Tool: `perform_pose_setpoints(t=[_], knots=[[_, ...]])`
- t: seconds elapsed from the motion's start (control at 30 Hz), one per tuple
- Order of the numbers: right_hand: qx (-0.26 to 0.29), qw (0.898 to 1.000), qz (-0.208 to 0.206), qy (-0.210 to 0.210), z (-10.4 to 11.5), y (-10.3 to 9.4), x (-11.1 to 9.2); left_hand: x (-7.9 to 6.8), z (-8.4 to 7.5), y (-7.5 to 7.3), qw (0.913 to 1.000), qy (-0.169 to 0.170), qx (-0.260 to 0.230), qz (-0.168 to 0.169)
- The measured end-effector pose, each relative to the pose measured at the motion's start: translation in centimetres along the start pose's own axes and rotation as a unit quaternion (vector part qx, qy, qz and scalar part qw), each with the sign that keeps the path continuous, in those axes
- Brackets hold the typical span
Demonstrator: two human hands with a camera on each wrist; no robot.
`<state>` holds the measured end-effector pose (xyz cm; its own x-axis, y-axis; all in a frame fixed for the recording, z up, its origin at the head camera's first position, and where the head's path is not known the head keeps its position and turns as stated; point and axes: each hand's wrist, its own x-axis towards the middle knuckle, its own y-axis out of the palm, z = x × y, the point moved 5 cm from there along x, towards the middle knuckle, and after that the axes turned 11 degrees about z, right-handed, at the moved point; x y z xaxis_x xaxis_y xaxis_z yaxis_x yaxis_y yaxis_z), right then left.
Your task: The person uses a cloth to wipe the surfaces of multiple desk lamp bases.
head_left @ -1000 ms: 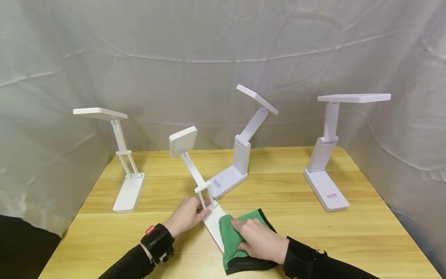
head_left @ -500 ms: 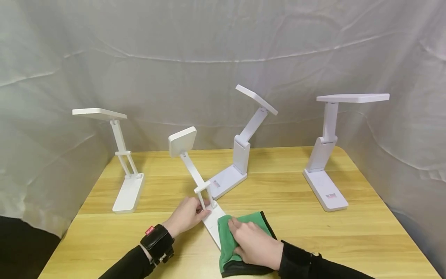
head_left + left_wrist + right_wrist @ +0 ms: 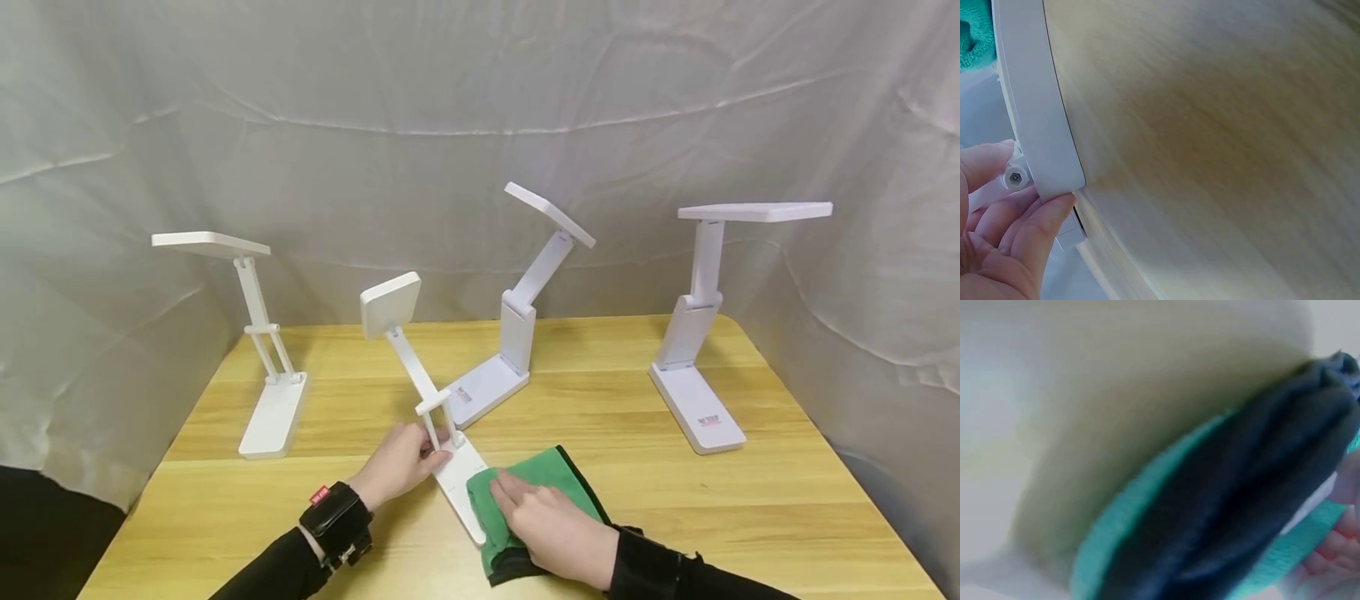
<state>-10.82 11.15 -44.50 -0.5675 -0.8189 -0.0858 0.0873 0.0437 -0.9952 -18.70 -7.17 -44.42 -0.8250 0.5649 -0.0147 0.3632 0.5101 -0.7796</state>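
Observation:
A white folding desk lamp (image 3: 454, 482) stands front centre in the head view, its base on the table and its head tilted up at the left. My left hand (image 3: 397, 468) grips the hinge end of that base; in the left wrist view its thumb lies by the hinge screw and fingertips meet the base end (image 3: 1047, 112). With my right hand (image 3: 562, 533) I hold a green cloth (image 3: 552, 473) with black edging over the base's front end, fingers pressing on top. Dark folded edging (image 3: 1210, 506) fills much of the blurred right wrist view.
Another white lamp (image 3: 273, 417) stands at the left. A third lamp (image 3: 491, 390) sits just behind the one in hand, and one more (image 3: 697, 408) stands at the right. Grey fabric (image 3: 480, 92) hangs behind and beside the wooden table (image 3: 600, 425).
My right hand and the cloth slid a little toward the table's front, then back up and right, across the lamp base. The left hand keeps its grip in place.

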Motion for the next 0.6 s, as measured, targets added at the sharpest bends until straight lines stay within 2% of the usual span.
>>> perform_pose_setpoints(t=[0.13,0.23,0.3,0.43,0.5,0.6], knots=[[-0.079,0.996,0.015,-0.044,0.98,0.23,0.64,-0.11,-0.01,-0.12,1.0,0.008,0.001,-0.004],[-0.083,0.992,0.01,-0.093,1.25,0.25,0.77,-0.05,-0.01,-0.05,0.9999,0.013,0.004,-0.007],[-0.048,0.99,0.007,-0.13,1.27,0.2,0.72,0.0,-0.02,-0.03,0.9998,0.017,0.004,-0.008],[0.066,0.981,0.004,-0.183,0.84,0.04,0.37,0.04,-0.02,-0.03,0.9996,0.027,0.004,-0.009],[0.102,0.978,0.002,-0.184,0.6,0.0,0.28,0.03,0.05,0.0,0.9996,0.026,0.004,-0.009],[0.106,0.983,-0.008,-0.153,0.46,-0.1,0.34,0.02,0.17,0.08,0.9999,0.011,0.004,-0.008]])
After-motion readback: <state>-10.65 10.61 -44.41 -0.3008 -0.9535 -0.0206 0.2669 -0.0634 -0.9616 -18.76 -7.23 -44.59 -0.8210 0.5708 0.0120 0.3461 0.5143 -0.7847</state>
